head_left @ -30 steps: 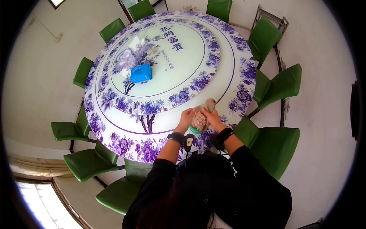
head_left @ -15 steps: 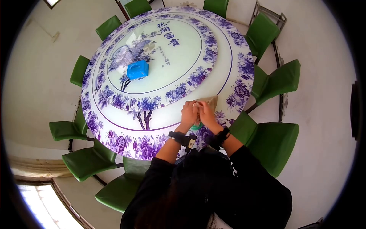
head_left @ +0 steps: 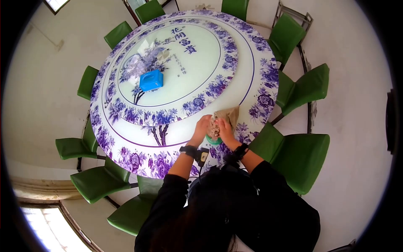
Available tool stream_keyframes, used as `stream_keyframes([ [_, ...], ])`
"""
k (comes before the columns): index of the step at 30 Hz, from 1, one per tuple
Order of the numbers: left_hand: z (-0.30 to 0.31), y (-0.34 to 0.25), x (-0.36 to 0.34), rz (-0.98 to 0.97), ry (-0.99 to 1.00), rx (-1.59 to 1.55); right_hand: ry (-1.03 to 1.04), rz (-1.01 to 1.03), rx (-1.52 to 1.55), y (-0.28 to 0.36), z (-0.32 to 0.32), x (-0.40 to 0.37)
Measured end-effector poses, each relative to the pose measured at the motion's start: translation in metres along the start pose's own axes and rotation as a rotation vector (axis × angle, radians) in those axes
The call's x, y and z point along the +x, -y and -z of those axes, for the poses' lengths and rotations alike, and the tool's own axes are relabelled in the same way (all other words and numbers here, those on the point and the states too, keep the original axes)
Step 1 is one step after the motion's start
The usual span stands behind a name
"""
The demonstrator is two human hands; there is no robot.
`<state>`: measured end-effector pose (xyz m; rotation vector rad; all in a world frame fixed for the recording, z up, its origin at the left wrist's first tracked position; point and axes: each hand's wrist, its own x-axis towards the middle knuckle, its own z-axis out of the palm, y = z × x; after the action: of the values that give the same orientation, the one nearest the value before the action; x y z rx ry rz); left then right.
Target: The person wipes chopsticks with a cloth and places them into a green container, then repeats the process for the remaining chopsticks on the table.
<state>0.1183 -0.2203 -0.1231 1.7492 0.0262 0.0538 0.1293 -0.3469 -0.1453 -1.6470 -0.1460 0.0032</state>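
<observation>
Near the front right of the table, my two hands are on either side of a tan bag (head_left: 230, 114) that shows lumpy, pale-brown contents (head_left: 213, 129). My left hand (head_left: 202, 127) is at the left edge of the bag, fingers closed against it. Gripping the right side is my right hand (head_left: 226, 131), with its fingertips over the lumps. What the lumps are is too small to make out. Below them a green round thing (head_left: 214, 140) shows in part, like the rim of a dish or lid; the bag and hands cover the rest.
The large round table (head_left: 180, 145) has a purple flower print and a raised glass turntable (head_left: 197, 84). On the turntable stands a blue box (head_left: 151, 80). Green chairs ring the table, one (head_left: 300, 161) close by my right arm and another (head_left: 138, 203) at front left.
My hands have moved apart, the left one to the left and slightly down. The lumpy contents between them now show more. The blue box stays where it was on the turntable.
</observation>
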Motion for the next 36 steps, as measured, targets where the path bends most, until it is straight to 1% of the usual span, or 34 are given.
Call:
stream_keyframes([
  [1,0.01,-0.009,-0.008,0.204,0.022,-0.433,0.064,-0.094,0.193,-0.003,0.008,0.0],
  [2,0.023,-0.013,-0.014,0.287,0.065,-0.456,0.097,-0.111,0.206,-0.028,0.018,0.005],
  [3,0.031,-0.011,-0.02,0.288,0.064,-0.455,0.097,-0.112,0.207,-0.031,0.028,0.006],
  [5,0.041,-0.005,-0.031,0.165,0.168,-0.255,0.201,-0.067,0.041,-0.028,0.044,0.007],
  [6,0.043,-0.008,-0.033,0.231,0.223,-0.203,0.307,-0.005,-0.118,-0.017,0.051,0.005],
  [7,0.041,-0.007,-0.035,0.23,0.217,-0.207,0.314,-0.003,-0.122,-0.009,0.051,0.004],
  [9,0.029,-0.006,-0.034,0.13,0.268,0.037,0.457,0.084,-0.297,0.006,0.045,0.003],
  [10,0.023,-0.01,-0.029,0.042,0.343,0.014,0.462,0.088,-0.301,0.013,0.041,0.004],
  [11,0.018,-0.006,-0.027,0.04,0.338,0.011,0.486,0.136,-0.237,0.021,0.036,0.004],
  [12,0.014,0.005,-0.024,0.009,0.333,0.029,0.509,0.183,-0.174,0.027,0.033,0.005],
  [13,0.01,0.022,-0.019,-0.02,0.329,0.049,0.512,0.186,-0.177,0.034,0.031,0.004],
  [14,0.003,0.065,-0.011,-0.083,0.332,0.059,0.555,0.149,-0.174,0.04,0.03,0.004],
  [15,-0.001,0.084,-0.005,-0.087,0.329,0.058,0.597,0.113,-0.172,0.043,0.03,0.005],
  [16,-0.004,0.094,-0.002,-0.187,0.317,0.218,0.599,0.115,-0.173,0.039,0.029,0.004],
  [17,-0.004,0.103,-0.001,-0.285,0.302,0.379,0.524,0.122,-0.18,0.031,0.026,0.003],
  [18,-0.003,0.099,-0.002,-0.287,0.298,0.38,0.449,0.13,-0.187,0.023,0.024,0.002],
  [19,0.0,0.091,-0.005,-0.295,0.261,0.329,0.45,0.133,-0.188,0.017,0.023,0.0],
  [21,0.0,0.079,-0.008,-0.304,0.226,0.278,0.41,0.197,-0.427,0.012,0.021,-0.004],
  [23,0.0,0.072,-0.013,-0.418,0.148,0.53,0.392,0.23,-0.394,0.013,0.022,-0.008],
  [25,0.001,0.056,-0.017,-0.426,0.128,0.564,0.555,0.093,-0.335,0.018,0.023,-0.007],
  [26,0.001,0.05,-0.017,-0.439,0.107,0.595,0.55,0.091,-0.334,0.015,0.023,-0.006],
  [27,-0.001,0.056,-0.016,-0.442,0.111,0.595,0.591,0.264,-0.357,0.014,0.022,-0.003],
  [28,-0.003,0.061,-0.017,-0.364,0.076,0.514,0.63,0.437,-0.38,0.013,0.021,-0.002],
  [29,-0.004,0.066,-0.017,-0.285,0.04,0.434,0.628,0.438,-0.38,0.013,0.02,-0.002],
  [30,-0.005,0.052,-0.019,-0.285,0.04,0.434,0.559,0.477,-0.393,0.021,0.017,-0.003],
  [31,-0.006,0.025,-0.023,-0.295,0.029,0.461,0.489,0.514,-0.406,0.025,0.014,-0.005],
  [32,-0.007,0.01,-0.025,-0.304,0.019,0.489,0.488,0.512,-0.404,0.023,0.011,-0.005],
  [33,-0.011,0.013,-0.027,-0.301,0.024,0.492,0.446,0.498,-0.335,0.016,0.007,-0.007],
  [34,-0.017,0.018,-0.027,-0.129,-0.01,-0.032,0.402,0.484,-0.268,0.009,0.004,-0.007],
  [35,-0.023,0.022,-0.027,0.052,-0.047,-0.554,0.398,0.48,-0.265,0.0,0.001,-0.005],
  [36,-0.027,0.032,-0.023,0.055,-0.045,-0.55,0.415,0.454,-0.334,-0.014,-0.002,-0.003],
])
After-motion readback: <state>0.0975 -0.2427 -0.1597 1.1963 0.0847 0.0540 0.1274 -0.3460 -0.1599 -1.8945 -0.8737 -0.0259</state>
